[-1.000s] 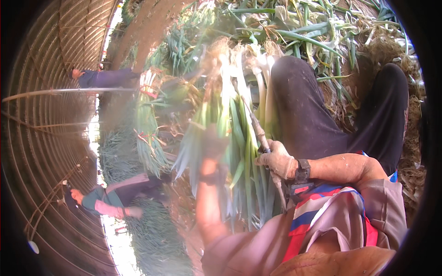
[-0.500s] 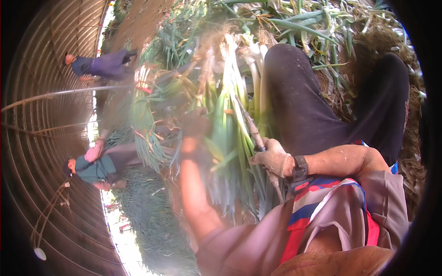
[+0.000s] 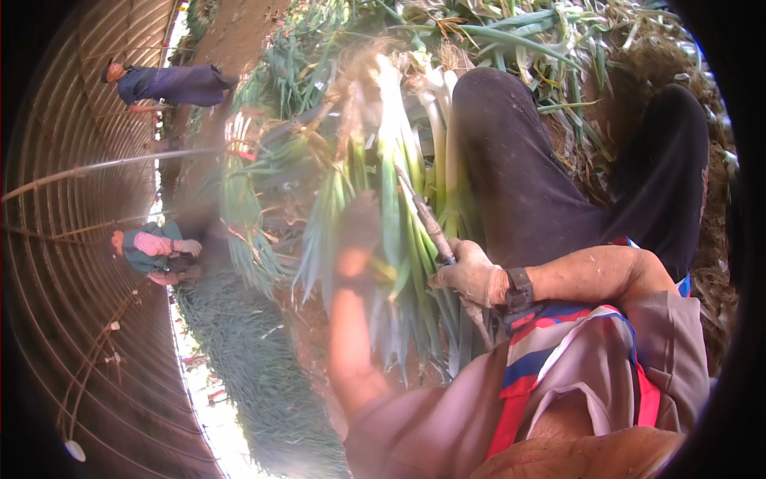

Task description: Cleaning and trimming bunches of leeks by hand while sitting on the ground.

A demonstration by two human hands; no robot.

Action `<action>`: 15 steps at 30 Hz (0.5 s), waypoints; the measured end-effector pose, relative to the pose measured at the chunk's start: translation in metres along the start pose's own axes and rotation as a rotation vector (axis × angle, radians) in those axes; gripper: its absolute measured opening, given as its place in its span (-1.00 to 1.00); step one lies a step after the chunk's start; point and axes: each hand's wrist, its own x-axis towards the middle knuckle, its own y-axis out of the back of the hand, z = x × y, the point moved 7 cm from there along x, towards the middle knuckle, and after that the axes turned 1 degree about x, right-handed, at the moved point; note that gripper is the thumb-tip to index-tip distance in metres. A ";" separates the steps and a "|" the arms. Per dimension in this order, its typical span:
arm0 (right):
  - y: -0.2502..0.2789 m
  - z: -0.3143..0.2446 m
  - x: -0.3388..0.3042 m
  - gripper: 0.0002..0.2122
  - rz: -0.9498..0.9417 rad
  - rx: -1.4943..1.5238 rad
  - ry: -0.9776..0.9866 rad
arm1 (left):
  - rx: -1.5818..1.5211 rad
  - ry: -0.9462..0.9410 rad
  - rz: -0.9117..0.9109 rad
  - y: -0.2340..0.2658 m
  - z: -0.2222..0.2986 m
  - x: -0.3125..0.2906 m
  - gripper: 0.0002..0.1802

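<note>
Long green onions lie side by side in front of me, white stalks and roots at the far end, green leaves nearer. My right hand, in a pale, dirty glove, is closed around a long, thin, grey-brown wand whose narrow tip points away over the onions. My left hand, dark-gloved and smeared by motion, is over the onion leaves left of the wand. Its fingers cannot be made out, nor whether it grips a stalk.
My bent knee in dark trousers borders the onions on the right. Loose leaves and peelings cover the ground beyond. A green onion heap lies left, below a tied bundle. Two co-workers are farther left, under a ribbed arched roof.
My left hand has shifted right and slightly nearer me, uncovering leaves on its left. My right hand and the wand have barely moved. The lower co-worker's arms and body have changed position.
</note>
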 end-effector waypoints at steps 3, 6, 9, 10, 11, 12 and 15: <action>0.000 -0.007 0.006 -0.69 -0.038 0.015 0.022 | -0.231 0.053 -0.116 -0.009 -0.003 0.002 -0.73; 0.004 -0.010 0.018 -0.70 0.022 0.067 0.013 | -1.086 0.265 -0.036 -0.016 0.000 0.003 -0.67; 0.000 -0.009 0.016 -0.72 0.000 0.069 0.036 | -0.483 0.205 -0.138 -0.012 0.013 0.011 -0.62; -0.001 -0.008 0.017 -0.72 -0.004 0.040 0.066 | -0.411 0.189 -0.132 -0.008 0.015 0.012 -0.67; 0.000 -0.006 0.019 -0.72 -0.004 0.042 0.069 | -0.374 0.178 -0.129 -0.004 0.016 0.011 -0.69; 0.002 -0.013 0.019 -0.72 -0.011 0.040 0.071 | -0.338 0.165 -0.130 0.000 0.021 0.012 -0.72; 0.017 -0.033 0.016 -0.71 0.013 0.082 0.053 | -0.472 0.151 -0.258 0.002 0.048 -0.008 -0.59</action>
